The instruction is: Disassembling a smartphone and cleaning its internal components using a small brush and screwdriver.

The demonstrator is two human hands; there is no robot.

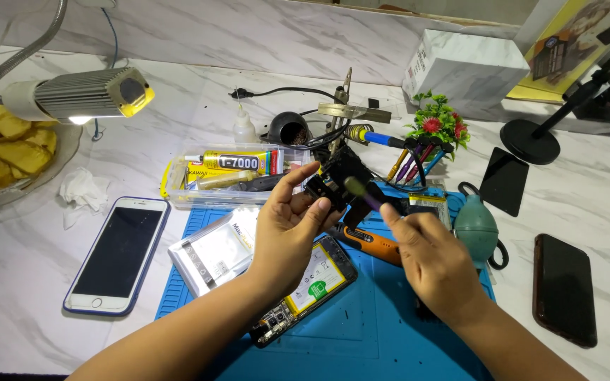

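The left hand (287, 229) is curled, pinching a small black part (319, 189) between thumb and fingers. The part looks hard and boxy, and it sits right at the fingertips, up in the air. The right hand (435, 264) is pressed shut around a thin brush (363, 195) with a purple stick. The soft, blurry tip of the brush is just beside the black part, on its right. Under the left hand lies an opened phone (305, 293), flat and long, with shiny yellow and green bits inside. It rests on a blue rubber mat (368, 339) with little ridges. Between the two hands, lower down, lies an orange tool (372, 243) shaped like a fat pen. Left of the left hand is a shiny silver packet (213, 250), and farther left a white phone (118, 254) with a dark glass face. Right of the right hand sits a round green rubber blower (476, 229), and farther right a smooth black phone (565, 288) on the white marble table (178, 99).
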